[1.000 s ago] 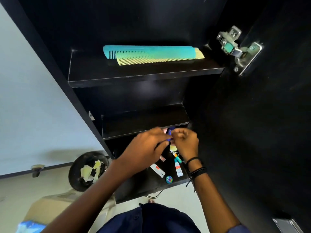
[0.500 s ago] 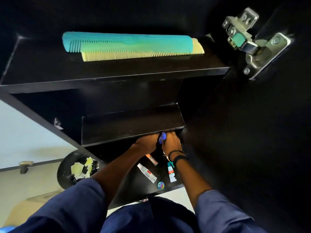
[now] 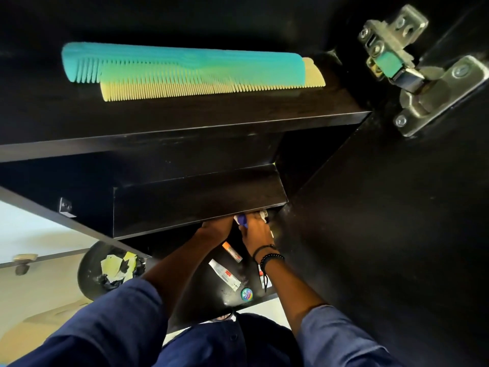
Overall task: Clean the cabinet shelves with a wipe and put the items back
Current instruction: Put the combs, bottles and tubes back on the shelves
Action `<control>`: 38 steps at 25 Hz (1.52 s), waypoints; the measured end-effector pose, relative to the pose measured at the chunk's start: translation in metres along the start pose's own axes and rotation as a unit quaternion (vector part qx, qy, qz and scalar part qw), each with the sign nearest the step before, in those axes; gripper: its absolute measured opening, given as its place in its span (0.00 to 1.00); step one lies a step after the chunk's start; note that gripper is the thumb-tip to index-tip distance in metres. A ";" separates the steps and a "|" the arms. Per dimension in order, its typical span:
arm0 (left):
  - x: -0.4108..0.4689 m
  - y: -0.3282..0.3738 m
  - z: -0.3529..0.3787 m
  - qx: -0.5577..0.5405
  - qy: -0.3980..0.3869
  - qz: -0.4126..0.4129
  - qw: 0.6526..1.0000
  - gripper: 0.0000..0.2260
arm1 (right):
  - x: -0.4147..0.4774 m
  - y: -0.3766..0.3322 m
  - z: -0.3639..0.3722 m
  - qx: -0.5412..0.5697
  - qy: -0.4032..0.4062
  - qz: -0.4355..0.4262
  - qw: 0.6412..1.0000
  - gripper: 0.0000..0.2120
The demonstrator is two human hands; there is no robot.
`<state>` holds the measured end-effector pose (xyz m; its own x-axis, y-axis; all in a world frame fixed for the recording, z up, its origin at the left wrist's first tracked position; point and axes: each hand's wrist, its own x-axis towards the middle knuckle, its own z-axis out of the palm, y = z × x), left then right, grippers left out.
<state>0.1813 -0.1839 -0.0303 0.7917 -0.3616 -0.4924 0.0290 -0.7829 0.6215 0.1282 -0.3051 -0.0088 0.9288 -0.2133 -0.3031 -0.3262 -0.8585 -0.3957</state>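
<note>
Reaching under the front edge of the middle shelf (image 3: 198,202), both hands meet at 6 o'clock from the view's centre. The left hand (image 3: 215,229) has its fingers hidden beneath that shelf, so their state cannot be told. The right hand (image 3: 255,235), with dark wristbands (image 3: 267,254) on its wrist, curls its fingers round a small blue item (image 3: 242,221), which shows at its 11 o'clock side and touches the left hand. The bottom shelf (image 3: 211,292) holds an orange-capped tube (image 3: 232,251) just at 6 o'clock of the hands, a white tube (image 3: 225,275) beyond it towards 6 o'clock, and a round coloured disc (image 3: 247,294) near the front edge. The top shelf (image 3: 185,123), at 11 o'clock in the view, holds a teal comb (image 3: 185,64) lying partly over a yellow comb (image 3: 172,90), their teeth facing 6 o'clock. A metal hinge (image 3: 412,75) sits at 1 o'clock on the black cabinet door (image 3: 383,234). A dark bin (image 3: 87,271) with yellow paper scraps stands at 8 o'clock, outside the cabinet.
</note>
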 end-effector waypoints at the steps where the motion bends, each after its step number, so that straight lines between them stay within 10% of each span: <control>1: -0.001 -0.002 -0.002 0.020 0.031 0.001 0.999 0.22 | 0.000 -0.001 0.000 0.008 0.003 0.000 1.000 0.15; 7: -0.004 0.001 0.005 0.152 0.093 0.065 0.982 0.19 | -0.007 0.005 0.000 0.117 0.035 0.037 0.992 0.17; 21: -0.081 -0.023 -0.025 0.078 0.211 0.140 0.964 0.22 | -0.057 -0.005 0.009 0.288 0.104 -0.027 0.952 0.17; 38: -0.277 0.004 -0.152 -0.328 0.262 0.232 0.877 0.26 | -0.130 -0.142 -0.065 0.549 -0.113 -0.217 0.799 0.15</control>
<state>0.0552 -0.0096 0.2011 0.9782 -0.1465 0.1469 -0.1612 -0.0911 0.9827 0.0654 -0.1851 0.1429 0.9815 0.1889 -0.0299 -0.0542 0.1250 -0.9907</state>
